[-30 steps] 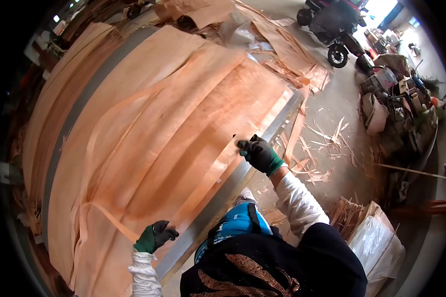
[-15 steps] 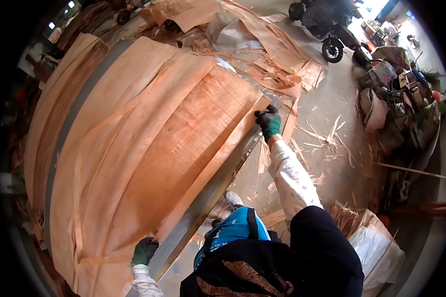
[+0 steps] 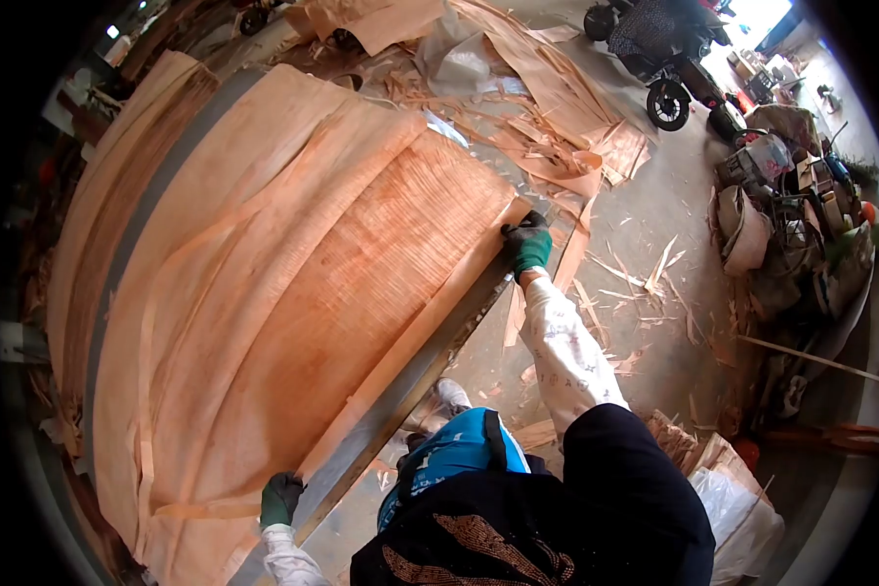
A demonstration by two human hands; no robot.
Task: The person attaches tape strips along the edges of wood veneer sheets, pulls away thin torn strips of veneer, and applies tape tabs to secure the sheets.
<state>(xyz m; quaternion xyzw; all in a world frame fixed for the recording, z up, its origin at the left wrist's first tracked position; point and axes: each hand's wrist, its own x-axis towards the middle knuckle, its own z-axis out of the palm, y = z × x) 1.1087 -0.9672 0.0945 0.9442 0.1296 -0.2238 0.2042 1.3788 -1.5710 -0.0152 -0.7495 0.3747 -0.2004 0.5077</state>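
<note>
Broad, thin sheets of reddish wood veneer (image 3: pixel 391 283) lie layered on a grey-topped workbench (image 3: pixel 361 441). My left hand (image 3: pixel 281 496), in a green and dark glove, pinches the near corner of the top veneer sheet. At the far end of the same long edge, my right hand (image 3: pixel 527 244), gloved alike, has its fingers closed over the sheet's corner. A narrow paler band runs along this edge between both hands. My fingertips are partly hidden by the gloves and the sheet.
Another veneer stack (image 3: pixel 132 215) stands left, past a grey strip (image 3: pixel 137 225). Veneer scraps (image 3: pixel 547 146) and splinters (image 3: pixel 659 266) litter the floor. A parked scooter (image 3: pixel 664 68) stands at the back; piled goods (image 3: pixel 791 195) line the right. A plastic-covered bundle (image 3: pixel 728 508) sits at lower right.
My left hand has moved slightly, and its fingers now pinch the sheet's corner. The sheet's near edge lies straighter and flatter. My right hand stays at the far corner.
</note>
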